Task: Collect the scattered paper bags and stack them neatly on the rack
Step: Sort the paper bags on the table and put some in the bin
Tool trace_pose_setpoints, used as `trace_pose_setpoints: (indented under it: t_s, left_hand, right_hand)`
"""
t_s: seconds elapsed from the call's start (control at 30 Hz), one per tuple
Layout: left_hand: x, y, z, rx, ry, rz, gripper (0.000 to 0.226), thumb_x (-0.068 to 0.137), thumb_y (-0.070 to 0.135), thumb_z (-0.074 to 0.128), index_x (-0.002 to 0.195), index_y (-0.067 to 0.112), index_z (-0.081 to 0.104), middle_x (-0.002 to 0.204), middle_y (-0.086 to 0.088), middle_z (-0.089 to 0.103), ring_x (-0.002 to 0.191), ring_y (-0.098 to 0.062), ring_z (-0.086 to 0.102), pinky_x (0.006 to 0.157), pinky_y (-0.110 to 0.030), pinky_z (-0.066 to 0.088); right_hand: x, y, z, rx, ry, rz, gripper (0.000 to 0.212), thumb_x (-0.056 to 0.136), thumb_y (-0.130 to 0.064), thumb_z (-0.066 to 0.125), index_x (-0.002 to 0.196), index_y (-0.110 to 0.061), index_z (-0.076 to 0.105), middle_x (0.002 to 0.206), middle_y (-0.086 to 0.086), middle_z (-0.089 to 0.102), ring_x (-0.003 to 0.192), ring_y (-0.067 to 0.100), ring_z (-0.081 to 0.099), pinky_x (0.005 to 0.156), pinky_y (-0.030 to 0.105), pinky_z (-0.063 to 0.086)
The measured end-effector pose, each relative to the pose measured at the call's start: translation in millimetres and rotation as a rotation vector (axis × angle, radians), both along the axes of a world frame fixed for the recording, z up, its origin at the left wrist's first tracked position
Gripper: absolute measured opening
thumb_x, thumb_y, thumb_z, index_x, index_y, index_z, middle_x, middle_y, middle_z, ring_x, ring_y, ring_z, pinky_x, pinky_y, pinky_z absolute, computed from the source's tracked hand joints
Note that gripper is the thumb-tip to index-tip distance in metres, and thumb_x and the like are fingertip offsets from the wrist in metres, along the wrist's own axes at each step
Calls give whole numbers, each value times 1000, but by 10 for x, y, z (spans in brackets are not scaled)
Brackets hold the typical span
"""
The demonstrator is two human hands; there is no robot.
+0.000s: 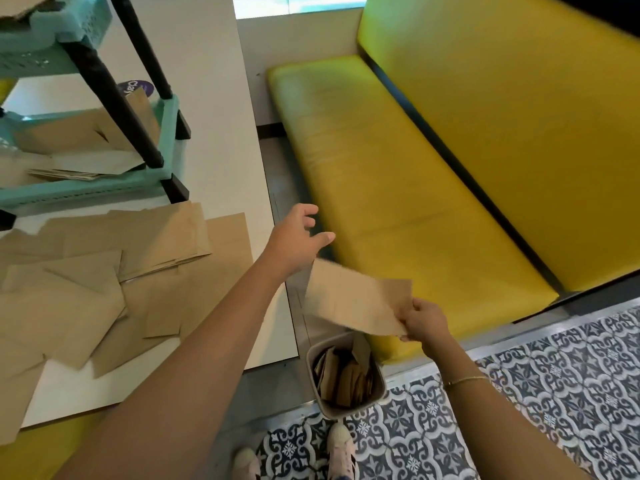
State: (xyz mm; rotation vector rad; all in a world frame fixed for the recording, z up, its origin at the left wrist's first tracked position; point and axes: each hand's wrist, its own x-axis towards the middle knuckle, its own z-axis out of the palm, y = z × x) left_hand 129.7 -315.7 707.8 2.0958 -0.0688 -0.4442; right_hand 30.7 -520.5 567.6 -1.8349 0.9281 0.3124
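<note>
I am seeing loose paper bags [104,271] crowding the near table [214,98], and the rack [104,188] with its black posts [114,98] blocking the far side. The yellow bench seat [398,174] is lying open.

Brown paper bags [104,271] lie on the white surface [214,109]. The rack [166,133] is teal with black posts, the seat [398,174] yellow, the floor tiles [554,386] navy-and-white floral.
</note>
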Motion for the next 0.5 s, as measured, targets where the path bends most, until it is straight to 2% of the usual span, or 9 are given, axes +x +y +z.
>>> trace_pose_setpoints:
  t_s: [0.07, 0.13, 0.23, 0.3, 0.37, 0.5]
  left_hand:
    - [-11, 22, -14, 29, -30, -8, 49, 90, 26, 62, 134, 20, 42, 133, -2, 49, 117, -19, 52, 88, -23, 39]
    - [-22, 40, -22, 44, -45, -13, 44, 90, 26, 61, 130, 20, 46, 130, -1, 52, 114, -19, 53, 87, -23, 40]
    - [-45, 73, -30, 55, -49, -18, 36, 90, 26, 61, 125, 20, 52, 124, 1, 55, 109, -16, 55, 84, -22, 40]
    - [-62, 102, -46, 62, -49, -10, 36, 90, 26, 61, 124, 21, 52, 123, 2, 55, 106, -14, 55, 83, -22, 40]
    - [-75, 129, -62, 71, -52, -1, 37, 90, 26, 61, 125, 22, 51, 124, 3, 54, 105, -14, 55, 83, -22, 40]
    - [-86, 176, -78, 85, -66, -6, 36, 90, 26, 60, 125, 21, 51, 126, 2, 54, 103, -14, 55, 85, -23, 41]
  right_hand:
    - [-79, 30, -112, -129, 80, 117, 23, 87, -2, 49, 101, -6, 66, 81, 17, 68, 64, 30, 64, 58, 36, 59]
    - [-120, 104, -200, -197, 169, 251, 27, 87, 0, 45, 106, -6, 64, 86, 19, 70, 69, 31, 68, 70, 35, 58]
    - [-130, 242, -344, -324, 294, 497, 34, 90, -3, 49, 123, -6, 55, 110, 14, 68, 94, 26, 68, 81, 26, 52]
    - [-137, 357, -401, -391, 342, 615, 38, 93, -17, 52, 130, -8, 50, 120, 10, 64, 107, 23, 63, 86, 25, 47]
    - [-147, 442, -404, -390, 381, 634, 48, 96, -34, 50, 135, -6, 43, 130, 10, 57, 117, 24, 56, 92, 26, 43]
    - [-86, 478, -361, -357, 353, 557, 58, 94, -42, 50, 136, -3, 40, 128, 14, 58, 117, 26, 55, 92, 27, 43]
